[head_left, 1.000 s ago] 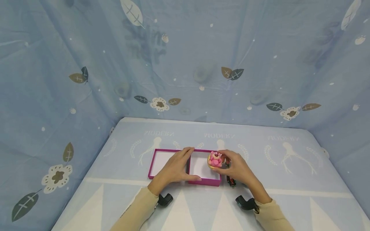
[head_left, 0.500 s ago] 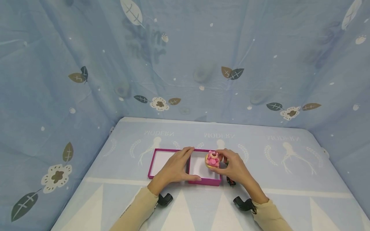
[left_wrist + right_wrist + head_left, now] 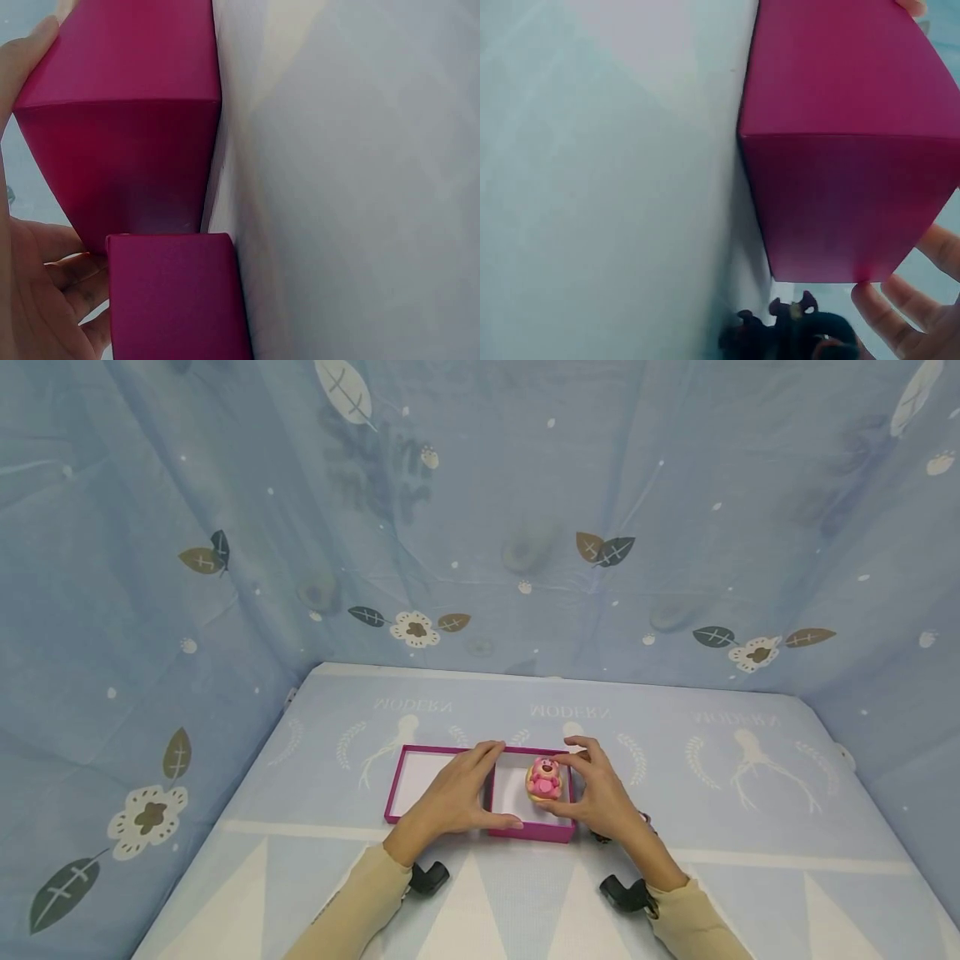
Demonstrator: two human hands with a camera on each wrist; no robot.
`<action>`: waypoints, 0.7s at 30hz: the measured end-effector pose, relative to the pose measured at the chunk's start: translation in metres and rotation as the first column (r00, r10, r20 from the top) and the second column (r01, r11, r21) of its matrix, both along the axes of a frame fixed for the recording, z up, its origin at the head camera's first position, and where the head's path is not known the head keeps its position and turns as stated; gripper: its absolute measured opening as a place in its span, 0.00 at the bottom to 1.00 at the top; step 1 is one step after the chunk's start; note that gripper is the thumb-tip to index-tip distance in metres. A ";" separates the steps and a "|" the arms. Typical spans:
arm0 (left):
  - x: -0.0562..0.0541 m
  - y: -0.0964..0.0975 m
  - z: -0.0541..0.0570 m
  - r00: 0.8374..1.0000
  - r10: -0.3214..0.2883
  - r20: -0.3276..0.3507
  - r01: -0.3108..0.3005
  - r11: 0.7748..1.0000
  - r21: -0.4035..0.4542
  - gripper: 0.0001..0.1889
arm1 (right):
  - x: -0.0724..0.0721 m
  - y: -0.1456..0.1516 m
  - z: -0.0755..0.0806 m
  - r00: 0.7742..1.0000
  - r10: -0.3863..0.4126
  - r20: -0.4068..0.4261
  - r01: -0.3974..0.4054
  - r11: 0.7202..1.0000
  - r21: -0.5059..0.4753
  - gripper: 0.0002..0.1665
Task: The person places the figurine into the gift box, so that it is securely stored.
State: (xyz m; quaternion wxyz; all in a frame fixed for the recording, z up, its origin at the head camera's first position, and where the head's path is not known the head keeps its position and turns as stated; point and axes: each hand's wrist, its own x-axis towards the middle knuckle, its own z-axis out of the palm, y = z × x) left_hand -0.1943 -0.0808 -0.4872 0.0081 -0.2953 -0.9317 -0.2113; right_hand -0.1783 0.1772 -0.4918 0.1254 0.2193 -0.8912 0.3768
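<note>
A pink bear figurine [image 3: 545, 779] with a yellow edge around it sits within the magenta box [image 3: 531, 832], which has a white inside. My right hand [image 3: 603, 797] reaches over the box's right wall and pinches the figurine between thumb and forefinger, the other fingers spread. In the right wrist view, fingertips [image 3: 885, 315] show by the box's far edge. At the box's left side, my left hand [image 3: 452, 793] grips it, thumb at the front and fingers at the back. The left wrist view shows that thumb [image 3: 34, 45] against the magenta wall.
A shallower magenta-rimmed box part, probably the lid [image 3: 396, 783], lies directly left of the box, partly behind my left hand. Close to the box's right side is a small dark object [image 3: 795, 330] with knobby bits, mostly hidden by my right hand in the head view.
My right hand has moved left with the figurine, from above the box's right wall to further inside, and its upper fingers have spread. The left hand and the box have stayed put.
</note>
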 end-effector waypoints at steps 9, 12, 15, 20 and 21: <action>0.000 0.000 0.000 1.000 -0.008 -0.014 0.008 1.000 -0.015 0.62 | -0.002 0.001 -0.006 0.998 0.015 0.067 -0.010 0.998 -0.063 0.39; 0.000 0.000 -0.001 1.000 -0.008 -0.014 0.008 1.000 -0.014 0.62 | -0.003 0.001 -0.007 0.996 0.034 0.078 -0.027 0.995 -0.091 0.39; 0.000 0.000 -0.001 1.000 -0.006 -0.010 0.006 1.000 -0.015 0.62 | -0.004 0.001 -0.008 0.996 0.048 0.074 -0.040 0.994 -0.107 0.39; -0.001 -0.001 -0.001 1.000 -0.008 -0.016 0.008 1.000 -0.009 0.62 | -0.006 0.002 -0.010 0.996 0.064 0.054 -0.057 0.991 -0.122 0.38; -0.001 -0.001 -0.001 1.000 -0.010 -0.018 0.009 1.000 -0.007 0.62 | -0.006 0.002 -0.010 0.996 0.069 0.057 -0.061 0.990 -0.128 0.38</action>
